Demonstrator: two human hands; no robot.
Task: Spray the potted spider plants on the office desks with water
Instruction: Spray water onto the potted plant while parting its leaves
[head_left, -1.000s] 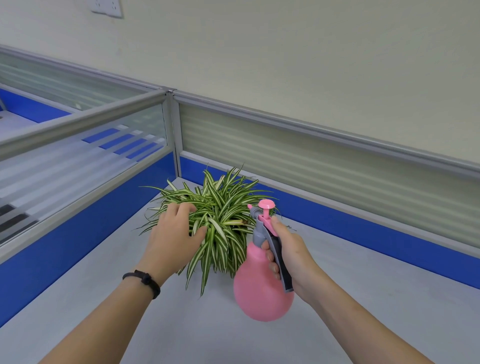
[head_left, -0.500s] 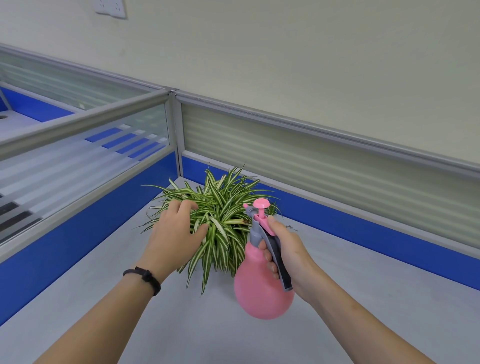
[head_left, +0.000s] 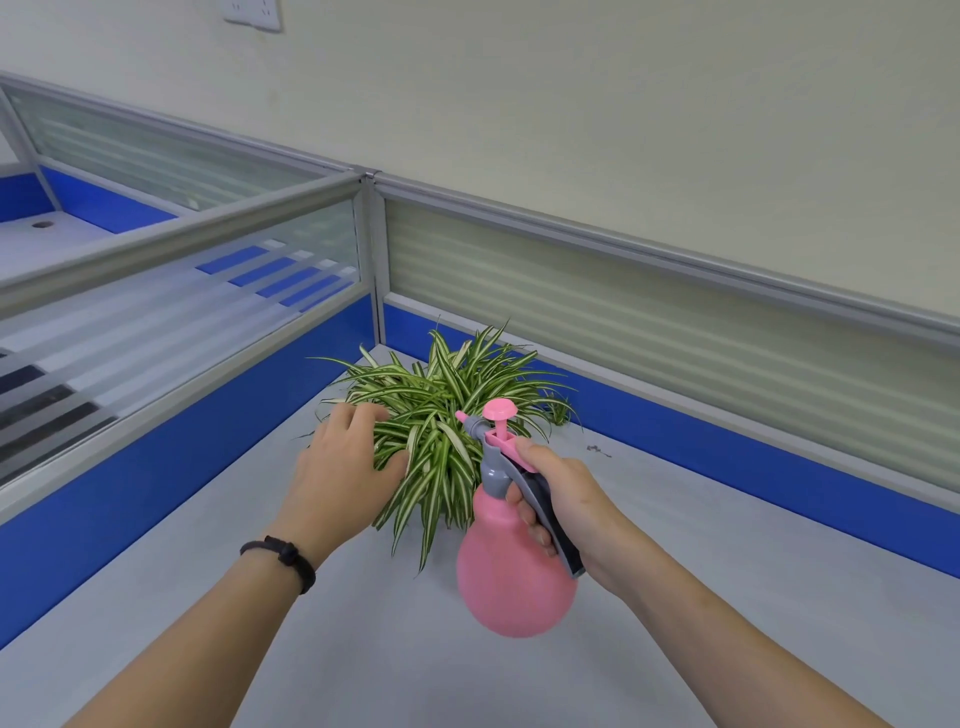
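Plant: seated in the desk corner where the partitions meet, at 12 o'clock from the hands; pot hidden by leaves.

Left hand: at 9 o'clock of the plant, fingers spread wide and curved over the leaves, touching them, grasping nothing. Black band on wrist.

Right hand: at 5 o'clock of the plant, clamped around the grey handle of the pink sprayer. Nozzle faces the foliage, just beside it.
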